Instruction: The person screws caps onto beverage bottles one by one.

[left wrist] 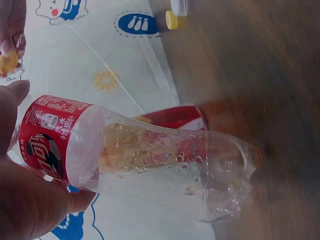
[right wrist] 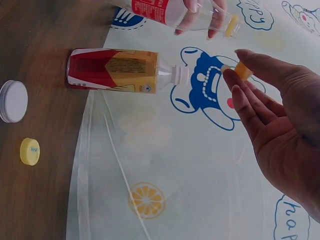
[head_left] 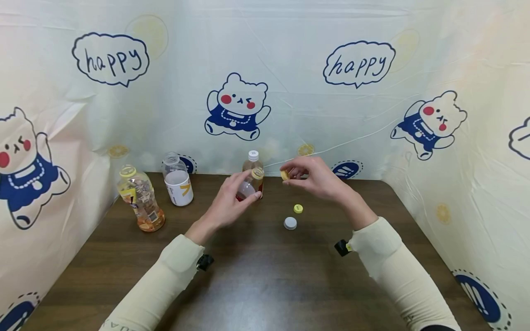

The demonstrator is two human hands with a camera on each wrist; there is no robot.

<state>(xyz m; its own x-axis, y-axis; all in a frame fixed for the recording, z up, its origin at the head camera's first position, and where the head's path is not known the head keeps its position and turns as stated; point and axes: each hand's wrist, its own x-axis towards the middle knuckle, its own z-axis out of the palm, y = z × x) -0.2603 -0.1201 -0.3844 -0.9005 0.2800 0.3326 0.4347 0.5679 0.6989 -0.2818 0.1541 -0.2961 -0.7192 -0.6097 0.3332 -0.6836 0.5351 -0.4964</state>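
Observation:
My left hand [head_left: 227,200] grips a clear plastic soda bottle [left wrist: 150,165] by its red-labelled upper part. The bottle's mouth has no cap on it, and drops cling inside its wall. Whether its base touches the table, I cannot tell. Between thumb and fingertips, my right hand [head_left: 316,178] pinches a yellow-orange bottle cap [right wrist: 243,70], held apart from the bottle's mouth to its right. Just behind the soda bottle stands a drink bottle [right wrist: 115,70] with a red and yellow label and a white cap [head_left: 253,155].
On the table [head_left: 265,276], a yellow cap [head_left: 298,208] and a larger white lid [head_left: 290,223] lie right of centre. To the left stand an uncapped waisted bottle [head_left: 142,202] and an open jar [head_left: 179,186] with a white label. A printed curtain [head_left: 290,115] hangs behind.

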